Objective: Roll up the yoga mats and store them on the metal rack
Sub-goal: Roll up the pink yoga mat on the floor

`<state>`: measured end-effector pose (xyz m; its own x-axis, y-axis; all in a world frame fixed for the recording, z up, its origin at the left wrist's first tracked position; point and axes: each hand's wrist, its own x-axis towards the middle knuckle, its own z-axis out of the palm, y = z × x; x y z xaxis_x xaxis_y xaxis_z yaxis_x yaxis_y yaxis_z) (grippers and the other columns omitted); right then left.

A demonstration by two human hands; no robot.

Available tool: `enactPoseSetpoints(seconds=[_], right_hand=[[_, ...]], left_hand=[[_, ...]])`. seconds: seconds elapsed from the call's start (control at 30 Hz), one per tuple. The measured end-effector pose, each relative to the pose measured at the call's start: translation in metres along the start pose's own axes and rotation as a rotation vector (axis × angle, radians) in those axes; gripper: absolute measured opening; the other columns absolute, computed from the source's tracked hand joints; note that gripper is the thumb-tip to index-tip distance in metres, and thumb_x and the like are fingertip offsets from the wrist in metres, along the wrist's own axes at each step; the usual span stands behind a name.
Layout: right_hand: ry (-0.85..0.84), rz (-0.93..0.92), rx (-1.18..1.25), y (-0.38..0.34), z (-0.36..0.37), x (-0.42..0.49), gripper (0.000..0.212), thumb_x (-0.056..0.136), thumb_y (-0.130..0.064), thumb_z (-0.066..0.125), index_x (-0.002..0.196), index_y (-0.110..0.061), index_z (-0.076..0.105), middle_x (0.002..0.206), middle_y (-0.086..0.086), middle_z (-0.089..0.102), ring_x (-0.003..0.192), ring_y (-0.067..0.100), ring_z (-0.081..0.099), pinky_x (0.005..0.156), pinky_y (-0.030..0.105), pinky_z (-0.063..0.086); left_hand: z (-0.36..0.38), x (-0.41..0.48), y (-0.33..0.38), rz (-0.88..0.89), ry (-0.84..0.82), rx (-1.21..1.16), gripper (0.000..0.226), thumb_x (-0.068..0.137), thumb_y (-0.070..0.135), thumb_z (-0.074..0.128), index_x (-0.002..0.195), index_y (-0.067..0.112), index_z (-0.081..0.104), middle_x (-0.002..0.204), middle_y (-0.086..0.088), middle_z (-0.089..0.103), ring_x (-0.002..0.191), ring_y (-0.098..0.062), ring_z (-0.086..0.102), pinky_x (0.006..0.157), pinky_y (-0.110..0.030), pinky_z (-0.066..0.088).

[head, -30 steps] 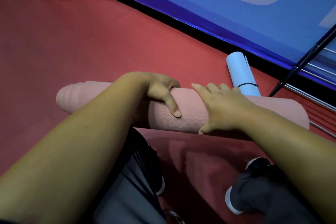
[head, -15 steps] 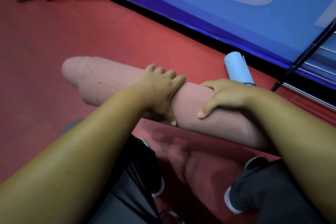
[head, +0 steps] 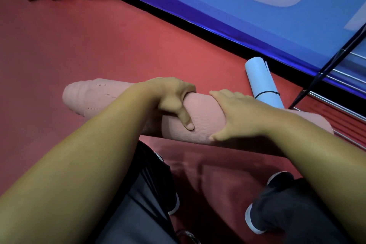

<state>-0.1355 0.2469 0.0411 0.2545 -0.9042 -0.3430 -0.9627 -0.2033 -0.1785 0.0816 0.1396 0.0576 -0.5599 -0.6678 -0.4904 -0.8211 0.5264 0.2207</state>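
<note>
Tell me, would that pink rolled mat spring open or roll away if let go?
Probably springs open: no band shows on the pink mat, unlike the blue mat with its black band, and the left hand and right hand both hold it down. Likely soft, not stiff: its left end shows uneven, stepped layers. Round on flat floor, it could roll.

The left hand [head: 174,101] grips a rolled pink yoga mat [head: 200,117] on the red floor [head: 99,41]; the right hand [head: 237,113] presses it. A blue mat [head: 261,83] lies behind.
</note>
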Motion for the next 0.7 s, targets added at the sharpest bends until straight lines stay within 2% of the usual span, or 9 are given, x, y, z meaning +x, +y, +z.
enactPoseSetpoints(seconds=[0.07,0.17,0.23,0.27,0.37,0.5,0.6,0.7], right_hand=[[0.074,-0.012,-0.107,-0.011,0.01,-0.006,0.149,0.059,-0.091,0.074,0.169,-0.032,-0.009,0.171,0.0,0.017,0.146,0.035,0.039,0.119,0.055,0.036],[0.151,0.035,-0.207,-0.021,0.022,-0.011,0.159,0.054,-0.09,0.079,0.166,-0.037,-0.021,0.176,0.008,0.003,0.151,0.038,0.03,0.123,0.063,0.026],[0.179,0.077,-0.214,-0.026,0.028,-0.012,0.158,0.057,-0.086,0.083,0.164,-0.039,-0.023,0.176,0.01,0.002,0.15,0.039,0.031,0.123,0.068,0.025],[0.184,0.092,-0.211,-0.027,0.029,-0.012,0.155,0.059,-0.083,0.084,0.164,-0.039,-0.022,0.173,0.009,0.009,0.148,0.038,0.033,0.121,0.069,0.026],[0.165,0.1,-0.205,-0.028,0.03,-0.009,0.145,0.063,-0.076,0.084,0.166,-0.036,-0.011,0.156,0.005,0.035,0.136,0.038,0.043,0.112,0.068,0.036],[0.122,0.108,-0.159,-0.024,0.024,-0.005,0.135,0.058,-0.079,0.082,0.163,-0.031,0.012,0.142,0.002,0.045,0.125,0.038,0.048,0.097,0.059,0.048],[0.067,0.12,-0.023,-0.014,0.018,-0.002,0.119,0.049,-0.082,0.083,0.148,-0.036,0.035,0.129,-0.006,0.05,0.118,0.033,0.051,0.096,0.057,0.05],[0.006,0.104,0.134,-0.001,0.013,0.002,0.106,0.04,-0.084,0.082,0.13,-0.039,0.05,0.115,-0.012,0.054,0.109,0.025,0.056,0.095,0.05,0.054]], left_hand=[[0.0,0.002,-0.007,-0.007,-0.041,-0.115,0.093,0.035,0.077,0.094,0.115,0.041,0.063,0.103,0.017,0.073,0.097,-0.012,0.07,0.093,-0.043,0.059],[0.001,0.004,-0.012,-0.008,-0.091,-0.212,0.083,0.041,0.069,0.098,0.112,0.038,0.067,0.101,0.016,0.077,0.097,-0.012,0.074,0.095,-0.043,0.06],[0.001,0.004,-0.013,-0.013,-0.111,-0.241,0.079,0.043,0.067,0.099,0.109,0.038,0.068,0.1,0.016,0.077,0.097,-0.013,0.075,0.094,-0.045,0.061],[0.002,0.004,-0.012,-0.019,-0.123,-0.248,0.077,0.044,0.067,0.099,0.108,0.038,0.069,0.099,0.015,0.078,0.096,-0.014,0.075,0.094,-0.045,0.061],[0.003,0.005,-0.009,-0.034,-0.161,-0.25,0.076,0.045,0.065,0.099,0.109,0.036,0.069,0.1,0.013,0.078,0.097,-0.016,0.075,0.093,-0.045,0.061],[0.006,0.006,-0.009,-0.041,-0.189,-0.266,0.082,0.044,0.07,0.096,0.114,0.037,0.069,0.105,0.011,0.078,0.1,-0.017,0.075,0.097,-0.048,0.061],[0.005,0.002,-0.005,-0.028,-0.141,-0.226,0.088,0.047,0.079,0.087,0.123,0.038,0.067,0.113,0.013,0.074,0.106,-0.014,0.071,0.101,-0.044,0.057],[0.006,-0.005,0.006,0.023,-0.082,-0.09,0.09,0.062,0.086,0.074,0.136,0.036,0.06,0.123,0.012,0.069,0.114,-0.018,0.065,0.103,-0.043,0.053]])
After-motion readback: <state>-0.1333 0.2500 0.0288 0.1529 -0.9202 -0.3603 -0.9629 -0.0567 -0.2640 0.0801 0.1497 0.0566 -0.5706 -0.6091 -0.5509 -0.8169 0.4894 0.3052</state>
